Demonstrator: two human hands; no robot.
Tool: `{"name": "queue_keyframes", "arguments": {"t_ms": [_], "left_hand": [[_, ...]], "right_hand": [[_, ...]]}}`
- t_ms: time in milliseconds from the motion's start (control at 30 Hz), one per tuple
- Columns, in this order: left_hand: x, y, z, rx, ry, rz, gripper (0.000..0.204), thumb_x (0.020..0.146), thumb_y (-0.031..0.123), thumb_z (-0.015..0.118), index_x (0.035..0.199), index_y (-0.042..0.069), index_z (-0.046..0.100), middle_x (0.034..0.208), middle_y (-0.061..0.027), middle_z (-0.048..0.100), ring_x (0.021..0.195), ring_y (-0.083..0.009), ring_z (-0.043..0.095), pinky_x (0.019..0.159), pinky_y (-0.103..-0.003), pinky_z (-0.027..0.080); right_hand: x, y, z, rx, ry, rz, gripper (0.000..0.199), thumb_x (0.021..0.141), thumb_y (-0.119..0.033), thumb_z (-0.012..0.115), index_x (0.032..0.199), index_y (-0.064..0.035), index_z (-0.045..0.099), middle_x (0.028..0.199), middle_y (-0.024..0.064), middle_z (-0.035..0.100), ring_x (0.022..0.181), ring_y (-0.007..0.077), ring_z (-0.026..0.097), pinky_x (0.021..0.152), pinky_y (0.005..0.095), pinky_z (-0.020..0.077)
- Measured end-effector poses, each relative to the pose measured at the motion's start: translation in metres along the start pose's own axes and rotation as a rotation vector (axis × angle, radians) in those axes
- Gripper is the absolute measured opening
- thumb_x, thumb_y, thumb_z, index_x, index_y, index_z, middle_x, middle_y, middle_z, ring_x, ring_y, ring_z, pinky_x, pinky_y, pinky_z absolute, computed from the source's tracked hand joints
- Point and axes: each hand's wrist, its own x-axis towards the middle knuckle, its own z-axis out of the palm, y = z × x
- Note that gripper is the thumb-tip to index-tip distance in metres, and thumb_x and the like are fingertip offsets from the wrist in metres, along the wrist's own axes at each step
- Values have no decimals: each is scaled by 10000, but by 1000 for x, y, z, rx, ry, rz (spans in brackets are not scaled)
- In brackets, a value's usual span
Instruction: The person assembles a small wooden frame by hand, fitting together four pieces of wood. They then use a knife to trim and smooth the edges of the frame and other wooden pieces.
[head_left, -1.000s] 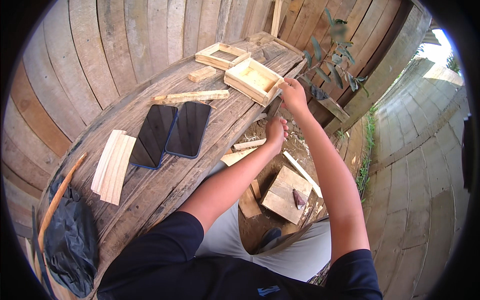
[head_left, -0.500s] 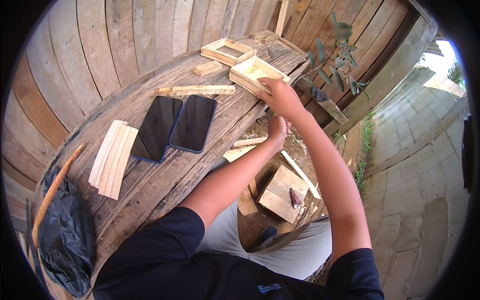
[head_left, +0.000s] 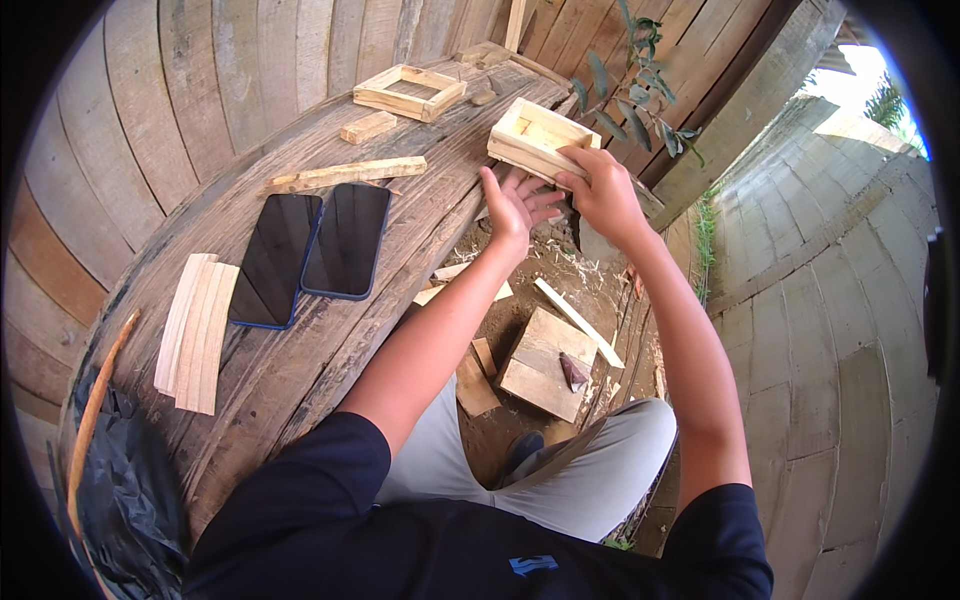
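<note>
My right hand [head_left: 600, 192] grips the near edge of a small open wooden box frame [head_left: 538, 138] and holds it at the far right rim of the round wooden table [head_left: 300, 370]. My left hand [head_left: 512, 205] is spread open just below the box, its fingers near the box's underside; whether they touch it I cannot tell. A second, flatter wooden frame [head_left: 408, 92] lies on the table farther back.
On the table lie two dark phones [head_left: 312, 255] side by side, a stack of thin wood slats [head_left: 195, 332], a long wood strip [head_left: 345, 175] and a small block [head_left: 368, 127]. A black bag [head_left: 125, 500] sits lower left. Wood offcuts and a square board [head_left: 545, 362] lie on the dirt below.
My right hand has lifted the box frame off the table edge and drawn it toward me. My left hand rose and spread open under it.
</note>
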Motion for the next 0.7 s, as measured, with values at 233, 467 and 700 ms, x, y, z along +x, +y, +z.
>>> {"name": "queue_keyframes", "arguments": {"t_ms": [233, 467, 700], "left_hand": [[-7, 8, 17, 113, -159, -55, 957, 938, 784, 387, 1454, -20, 429, 1342, -240, 599, 1143, -345, 673, 939, -480, 582], [-5, 1, 11, 214, -214, -196, 683, 944, 492, 655, 1390, 10, 468, 1260, -205, 631, 1094, -308, 694, 854, -460, 630], [7, -18, -6, 587, -66, 38, 493, 910, 202, 682, 1318, -10, 504, 1225, -178, 648, 1081, -250, 669, 925, -385, 551]], "right_hand": [[-46, 28, -28, -134, 7, -147, 315, 858, -74, 737, 1166, -23, 695, 968, 146, 663, 933, 350, 608, 862, 445, 502], [-84, 50, -23, -344, 59, -353, 375, 787, 1, 703, 1161, -36, 696, 1071, 99, 678, 1092, 310, 637, 1058, 449, 498], [-110, 45, -10, -380, 193, -308, 361, 804, -68, 743, 1162, -111, 727, 1159, 118, 660, 1133, 319, 639, 1010, 459, 527]]}}
